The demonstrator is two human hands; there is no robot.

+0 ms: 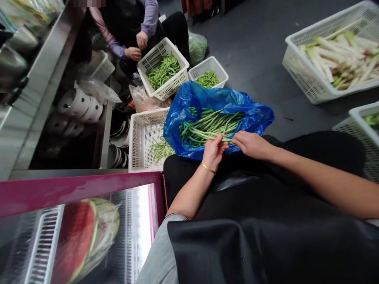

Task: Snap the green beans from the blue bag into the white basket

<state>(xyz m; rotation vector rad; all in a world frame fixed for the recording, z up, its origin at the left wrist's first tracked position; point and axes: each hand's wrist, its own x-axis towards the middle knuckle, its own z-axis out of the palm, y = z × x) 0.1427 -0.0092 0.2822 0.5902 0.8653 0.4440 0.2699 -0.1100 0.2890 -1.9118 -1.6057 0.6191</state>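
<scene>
Long green beans (211,123) fill an opened blue plastic bag (174,130) in front of my lap. My left hand (214,151), with a gold bracelet at the wrist, is closed around the ends of several long beans at the bag's near edge. Close beside it, my right hand (246,144) pinches the same beans a little further right. Left of the bag, a white basket (134,142) holds a small heap of short bean pieces (160,149).
Opposite sits a co-worker (124,23) with a basket of green pods (166,71); a smaller basket (222,71) stands beside it. A crate of pale stalks (314,90) is at right. Steel shelving (44,90) and a glass-fronted cabinet with cut watermelon (77,236) flank my left.
</scene>
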